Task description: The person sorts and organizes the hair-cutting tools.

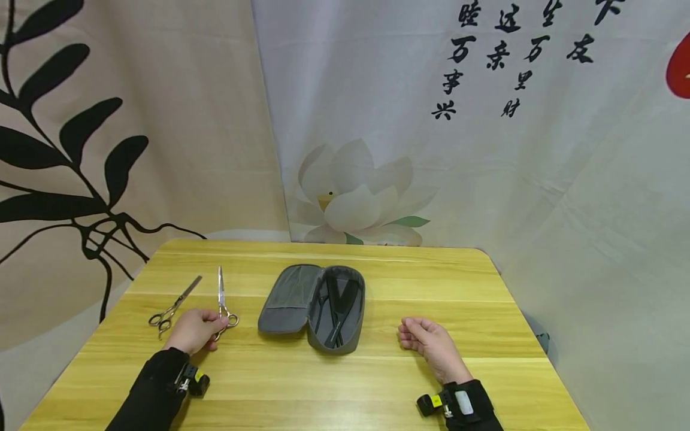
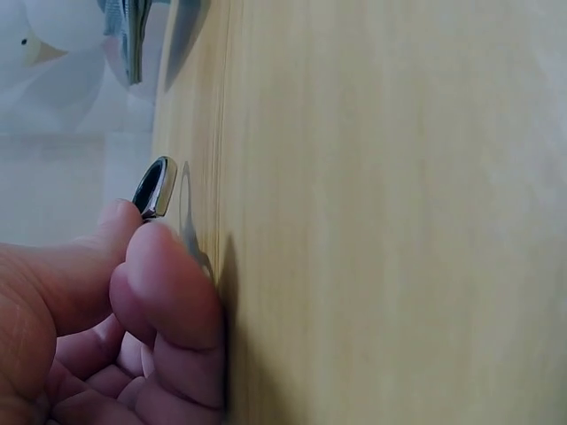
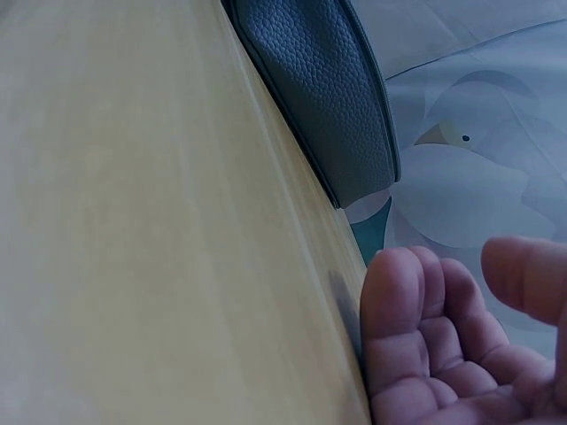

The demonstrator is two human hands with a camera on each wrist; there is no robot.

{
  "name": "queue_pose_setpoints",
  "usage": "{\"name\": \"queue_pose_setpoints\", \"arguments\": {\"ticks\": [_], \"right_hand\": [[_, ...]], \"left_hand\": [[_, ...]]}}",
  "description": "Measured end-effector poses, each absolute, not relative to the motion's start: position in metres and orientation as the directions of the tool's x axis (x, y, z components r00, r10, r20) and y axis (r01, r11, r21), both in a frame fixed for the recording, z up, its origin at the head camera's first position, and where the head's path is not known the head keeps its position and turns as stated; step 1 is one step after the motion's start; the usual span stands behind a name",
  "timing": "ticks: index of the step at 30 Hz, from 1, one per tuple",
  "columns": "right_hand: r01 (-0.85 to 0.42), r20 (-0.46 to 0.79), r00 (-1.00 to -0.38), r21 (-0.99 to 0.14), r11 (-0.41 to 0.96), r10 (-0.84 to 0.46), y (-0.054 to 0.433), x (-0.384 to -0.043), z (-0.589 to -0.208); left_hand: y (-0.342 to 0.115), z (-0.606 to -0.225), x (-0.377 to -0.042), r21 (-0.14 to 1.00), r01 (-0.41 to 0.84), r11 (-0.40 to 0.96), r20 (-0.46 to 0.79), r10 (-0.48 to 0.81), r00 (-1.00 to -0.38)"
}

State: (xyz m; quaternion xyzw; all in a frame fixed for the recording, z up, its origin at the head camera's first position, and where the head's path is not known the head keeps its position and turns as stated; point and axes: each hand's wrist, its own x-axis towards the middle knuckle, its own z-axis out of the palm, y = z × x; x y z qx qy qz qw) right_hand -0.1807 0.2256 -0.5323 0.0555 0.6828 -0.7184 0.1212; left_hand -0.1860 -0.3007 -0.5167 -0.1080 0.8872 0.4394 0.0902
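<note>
Scissors (image 1: 221, 296) pinched near the finger rings by the left hand (image 1: 194, 331), right hand (image 1: 431, 344) holding nothing

The left fingertips meet on the handles, so the likeliest slip is the scissors swivelling in that narrow pinch, since the blades reach well ahead of the grip; whether they clear the table (image 1: 302, 392) cannot be told. The right hand, fingers loosely bent and thumb apart, is too far off to steady them. Just left of the left hand lies a second pair of scissors (image 1: 173, 307), which a sideways sweep could knock or snag by its rings. Farther right stands the gray case (image 1: 357, 338), lid (image 1: 288, 299) folded out leftward, black tools (image 1: 345, 299) inside; blades carried low could catch the lid's edge
</note>
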Motion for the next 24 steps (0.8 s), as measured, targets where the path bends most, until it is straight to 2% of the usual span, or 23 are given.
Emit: {"name": "queue_pose_setpoints", "arguments": {"ticks": [15, 18, 24], "right_hand": [[0.256, -0.251, -0.963, -0.966, -0.044, -0.101, 0.225, -0.181, -0.535], [0.251, -0.245, -0.964, -0.967, -0.045, -0.1, 0.226, -0.182, -0.535], [0.243, -0.237, -0.967, -0.969, -0.051, -0.091, 0.226, -0.182, -0.536]], "left_hand": [[-0.298, -0.512, -0.171, 0.817, -0.269, 0.509, -0.231, -0.139, -0.963], [-0.29, -0.512, -0.165, 0.859, -0.281, 0.428, -0.231, -0.165, -0.959], [-0.263, -0.513, -0.151, 0.949, -0.275, 0.152, -0.235, -0.235, -0.943]]}}
